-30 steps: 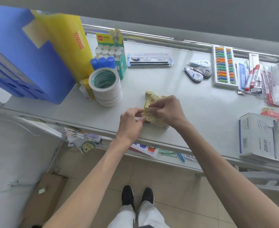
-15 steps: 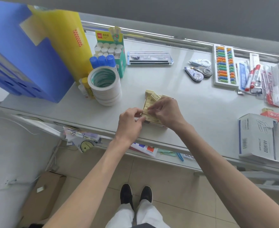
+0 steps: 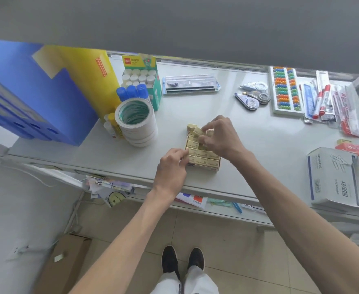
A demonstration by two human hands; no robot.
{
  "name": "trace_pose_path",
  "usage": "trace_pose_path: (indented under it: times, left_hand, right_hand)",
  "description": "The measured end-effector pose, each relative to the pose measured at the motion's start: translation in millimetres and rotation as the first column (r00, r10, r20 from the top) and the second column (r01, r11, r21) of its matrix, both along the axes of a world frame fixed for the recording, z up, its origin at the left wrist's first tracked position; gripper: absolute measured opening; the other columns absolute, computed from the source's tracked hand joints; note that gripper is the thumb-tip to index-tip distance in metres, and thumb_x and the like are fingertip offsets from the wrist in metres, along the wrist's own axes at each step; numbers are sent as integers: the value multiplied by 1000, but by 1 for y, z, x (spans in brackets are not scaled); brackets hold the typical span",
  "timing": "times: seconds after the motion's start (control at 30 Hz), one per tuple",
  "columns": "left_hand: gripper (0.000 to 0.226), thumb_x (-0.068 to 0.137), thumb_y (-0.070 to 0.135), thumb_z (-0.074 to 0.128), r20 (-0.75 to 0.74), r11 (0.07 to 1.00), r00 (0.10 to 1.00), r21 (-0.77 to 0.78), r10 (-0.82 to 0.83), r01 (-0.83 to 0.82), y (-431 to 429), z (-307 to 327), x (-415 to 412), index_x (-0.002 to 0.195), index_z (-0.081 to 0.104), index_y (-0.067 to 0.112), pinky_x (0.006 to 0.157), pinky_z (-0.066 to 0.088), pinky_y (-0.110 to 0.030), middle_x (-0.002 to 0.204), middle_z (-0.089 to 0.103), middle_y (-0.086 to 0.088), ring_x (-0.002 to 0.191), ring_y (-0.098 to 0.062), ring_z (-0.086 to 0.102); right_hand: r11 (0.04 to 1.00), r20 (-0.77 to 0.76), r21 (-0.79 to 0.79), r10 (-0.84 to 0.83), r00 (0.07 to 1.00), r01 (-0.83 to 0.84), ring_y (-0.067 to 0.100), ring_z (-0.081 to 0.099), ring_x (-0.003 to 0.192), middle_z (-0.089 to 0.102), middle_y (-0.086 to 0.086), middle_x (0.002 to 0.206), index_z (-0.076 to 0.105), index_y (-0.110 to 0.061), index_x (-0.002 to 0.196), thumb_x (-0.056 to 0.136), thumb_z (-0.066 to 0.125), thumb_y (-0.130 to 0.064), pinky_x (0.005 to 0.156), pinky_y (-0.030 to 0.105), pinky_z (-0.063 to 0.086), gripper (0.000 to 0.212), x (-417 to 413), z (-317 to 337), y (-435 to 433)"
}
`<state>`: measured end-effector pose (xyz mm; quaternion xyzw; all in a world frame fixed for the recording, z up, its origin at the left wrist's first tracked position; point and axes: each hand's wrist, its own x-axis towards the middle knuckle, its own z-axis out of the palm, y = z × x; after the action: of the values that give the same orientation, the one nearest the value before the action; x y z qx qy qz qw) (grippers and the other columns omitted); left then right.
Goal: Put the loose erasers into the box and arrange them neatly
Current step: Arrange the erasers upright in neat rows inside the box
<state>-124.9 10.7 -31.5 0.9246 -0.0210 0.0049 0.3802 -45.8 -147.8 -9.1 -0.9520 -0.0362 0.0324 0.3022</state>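
Note:
A small open box (image 3: 204,167) full of pale yellow erasers (image 3: 204,154) stands near the front edge of the white table. Its near rows lie flat and even. At the far end a few erasers (image 3: 192,126) sit loose and tilted. My right hand (image 3: 219,137) is over the far half of the box, its fingertips pinching a tilted eraser (image 3: 198,131). My left hand (image 3: 172,166) rests against the box's near left corner, fingers curled on its edge.
A stack of tape rolls (image 3: 136,122) stands left of the box, with glue sticks (image 3: 132,92), a green carton and blue and yellow folders behind. Correction tapes (image 3: 251,98), an abacus (image 3: 285,90) and markers (image 3: 320,100) lie far right. A white carton (image 3: 335,177) sits at the right edge.
My right hand has moved from the box's near half toward its far end and now pinches a tilted eraser. My left hand has stayed at the near left corner.

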Motion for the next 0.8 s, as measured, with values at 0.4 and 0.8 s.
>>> trace_pose_path:
  times: [0.4,0.8]
  left_hand:
    - [30,96,13,55,-28,999,999,36,-34,35,1,2,2,125,62,11,90,39,-17,120,62,-3,106,-16,58]
    - [27,98,13,48,-36,993,998,106,-51,55,-1,15,14,120,62,13,86,51,-36,118,61,-2,101,-20,61]
  right_hand:
    - [994,-30,65,95,995,-93,21,56,90,63,6,97,73,-9,106,89,69,-21,86,38,48,20,-48,5,-14]
    - [995,-43,36,-96,994,98,23,57,91,55,9,109,62,-11,121,93,58,-14,88,35,47,28,-40,1,-28]
